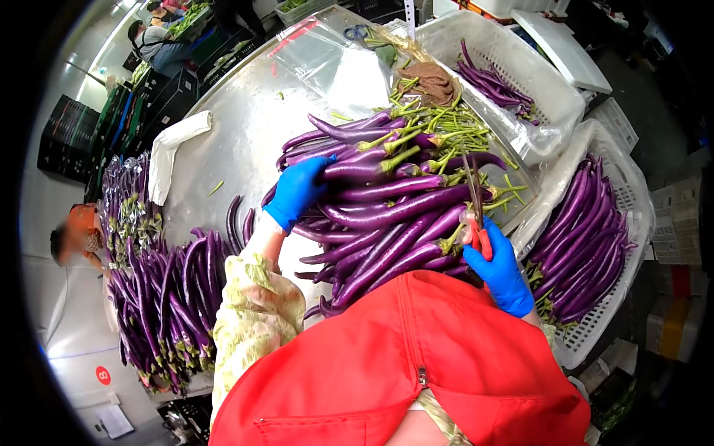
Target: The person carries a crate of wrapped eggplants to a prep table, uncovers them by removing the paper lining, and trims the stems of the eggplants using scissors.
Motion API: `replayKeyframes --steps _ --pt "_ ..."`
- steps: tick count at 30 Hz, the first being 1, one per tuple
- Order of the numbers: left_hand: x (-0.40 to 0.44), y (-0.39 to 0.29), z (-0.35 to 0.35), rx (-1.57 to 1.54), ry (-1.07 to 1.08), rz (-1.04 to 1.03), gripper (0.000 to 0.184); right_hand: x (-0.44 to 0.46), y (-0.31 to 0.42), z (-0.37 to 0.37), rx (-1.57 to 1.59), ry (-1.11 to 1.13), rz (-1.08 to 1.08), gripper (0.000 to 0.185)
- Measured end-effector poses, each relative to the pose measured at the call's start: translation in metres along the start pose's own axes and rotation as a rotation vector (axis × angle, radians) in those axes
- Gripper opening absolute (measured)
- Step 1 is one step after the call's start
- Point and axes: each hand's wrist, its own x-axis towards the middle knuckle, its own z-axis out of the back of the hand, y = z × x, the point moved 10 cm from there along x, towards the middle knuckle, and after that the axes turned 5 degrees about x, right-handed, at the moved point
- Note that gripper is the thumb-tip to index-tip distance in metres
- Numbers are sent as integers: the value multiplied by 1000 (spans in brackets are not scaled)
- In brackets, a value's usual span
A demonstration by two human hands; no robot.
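My left hand, in a blue glove, closes round the tapered end of a long purple eggplant at the left side of a heap. The eggplant's green stem end points right. In my right hand, also gloved in blue, is a pair of scissors with red-orange handles. Their blades point up, over the stem ends at the heap's right side. Motion blurs the blades, so I cannot tell how far apart they are. Cut green stems lie scattered beyond the heap.
The heap lies on a metal table. White crates of eggplants stand at the right. More eggplants are stacked at the left, near a white sleeve-like piece. A brown cloth and blue-handled scissors lie at the far side. Other people work beyond.
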Motion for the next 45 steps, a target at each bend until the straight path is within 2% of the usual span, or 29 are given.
replayKeyframes --steps 1,5,8,13,15,18,21,24,28,34,39,45 --pt "-5 -12 11 67 -98 -64 46 -5 4 0 -16 35 -29 46" --pt "-15 -52 53 130 -222 -128 50 -22 7 1 -151 121 -131 47" --pt "-24 -93 85 113 -234 -87 54 -29 11 0 -174 144 -150 51" --pt "-42 -126 93 47 -251 -132 61 -34 6 2 -201 141 -89 52" --pt "-46 -128 85 20 -199 -126 61 -34 4 1 -253 147 -22 51" --pt "-52 -126 72 -67 -145 -113 60 -35 -2 -6 -161 230 -117 54" --pt "-55 -130 70 -242 -124 -139 56 -35 -9 -8 -91 269 -53 46" --pt "-57 -138 64 -180 -11 -126 55 -35 -15 -8 -87 270 -16 38" --pt "-60 -136 60 -157 -12 -83 55 -36 -5 -9 -205 179 -41 34" --pt "-70 -123 67 -96 -76 -61 58 -37 -10 15 -325 -5 35 44" --pt "-74 -129 63 -97 -50 -86 58 -32 -13 16 -360 55 -11 54" --pt "-74 -145 55 -60 47 -119 57 -20 -10 3 -326 75 36 50"
